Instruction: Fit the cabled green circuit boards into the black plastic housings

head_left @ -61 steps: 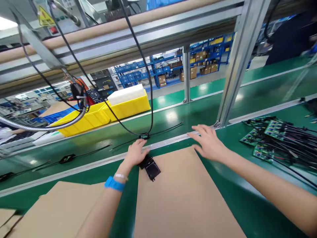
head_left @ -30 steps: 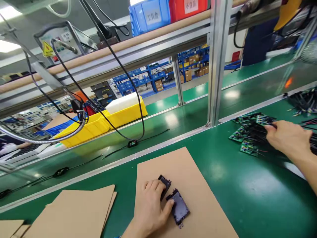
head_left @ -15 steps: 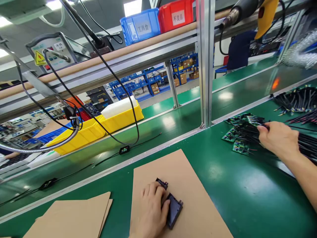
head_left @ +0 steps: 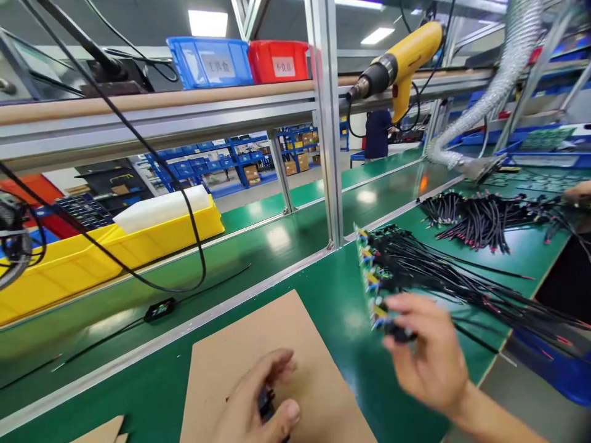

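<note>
My left hand [head_left: 263,397] is curled over a cardboard sheet [head_left: 244,344], with a small black plastic case [head_left: 266,403] mostly hidden between thumb and fingers. To the right, my right hand [head_left: 429,354] pinches black cables close to the lower end of a green circuit board strip [head_left: 369,280]. This strip stands tilted up on edge and carries yellow and blue parts. Behind my right hand, a bundle of black cables [head_left: 438,271] with red tips spreads across the green bench. Motion blurs the fingertips of that hand.
A metal post [head_left: 329,154] rises from the bench's back rail. Above hang a yellow heat gun [head_left: 397,61] and a silver duct [head_left: 494,98]. A yellow bin [head_left: 184,231] sits at left. More cable bundles [head_left: 480,215] and another person's hand [head_left: 579,192] are at far right.
The view has swung right. My right hand has lifted a circuit board strip from the cable pile and brought it nearer the cardboard. My left hand has turned, its fingers now around the black case.
</note>
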{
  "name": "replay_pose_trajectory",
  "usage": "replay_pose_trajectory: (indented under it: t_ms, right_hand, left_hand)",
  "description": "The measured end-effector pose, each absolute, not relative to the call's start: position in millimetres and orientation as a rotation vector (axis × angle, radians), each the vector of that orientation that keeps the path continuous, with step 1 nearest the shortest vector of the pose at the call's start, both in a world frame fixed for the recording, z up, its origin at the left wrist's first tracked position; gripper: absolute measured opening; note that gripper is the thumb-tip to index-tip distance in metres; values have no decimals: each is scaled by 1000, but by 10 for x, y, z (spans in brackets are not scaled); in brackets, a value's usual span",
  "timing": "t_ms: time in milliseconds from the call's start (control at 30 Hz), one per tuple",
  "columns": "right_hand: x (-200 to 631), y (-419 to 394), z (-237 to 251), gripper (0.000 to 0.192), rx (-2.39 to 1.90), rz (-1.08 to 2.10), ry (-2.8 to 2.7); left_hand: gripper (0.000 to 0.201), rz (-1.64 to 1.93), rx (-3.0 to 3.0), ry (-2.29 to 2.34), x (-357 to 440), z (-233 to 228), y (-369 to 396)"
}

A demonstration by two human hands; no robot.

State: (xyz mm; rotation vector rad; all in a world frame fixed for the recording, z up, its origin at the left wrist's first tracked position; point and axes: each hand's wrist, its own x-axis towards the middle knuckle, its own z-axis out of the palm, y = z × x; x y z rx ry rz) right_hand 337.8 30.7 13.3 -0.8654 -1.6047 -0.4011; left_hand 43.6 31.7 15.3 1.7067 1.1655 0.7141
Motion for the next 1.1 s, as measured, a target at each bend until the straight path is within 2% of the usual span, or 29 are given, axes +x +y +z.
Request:
replay_pose_trajectory:
  t_ms: [33,100,167,300,333,433,500,567,667,733,800,867,967,1033,1100]
  right_hand:
    - [3181,225,89,28,-787,-364,-1668]
    - [2867,116,14,24,-706,-326,-1800]
    - [2715,43,11,19,-710,-273,-1939]
    - [2912,-109,333,16,-662,-137,-2049]
    - [3020,-135,460,20,-654,-155,-2010]
    - [3304,-92,822,46,-852,-322,-1810]
    - [3405,42,980,52,-1011,-292,-1849]
    - [3427,204,1058,47,-1058,-40,-2023]
    - [3335,377,1070,40,-909,602,-2183]
    - [3219,418,1034,42,-753,1009,-2139]
    - [3095,422,979,46,-639,1257,-1966]
    - [3000,423,921,47,-601,1308,-1757]
    - [2940,453,870,39,-685,1156,-1596]
    - [2937,482,868,34,-786,1001,-1599]
    - [2946,502,883,32,-866,871,-1627]
  left_hand:
    - [70,725,1565,972,579,239,344]
    - [65,708,1345,724,825,373,421]
    - [52,733,1282,680,967,459,494]
    - [46,827,1553,820,901,608,582]
    - [44,861,1663,869,839,663,602]
    - [40,958,1961,944,655,869,669]
    - [42,985,2114,888,586,1016,704]
    - [43,1013,2247,806,577,1142,719]
    - [40,1045,2373,648,659,1235,725]
    - [35,1086,2392,533,751,1217,738]
    - [31,1250,2288,562,857,1144,764]
    - [40,1362,1964,637,967,1040,787]
    - [82,1247,1531,548,1123,888,791]
    - [110,1173,1478,456,1211,821,775]
    - [117,1165,1506,425,1280,788,761]
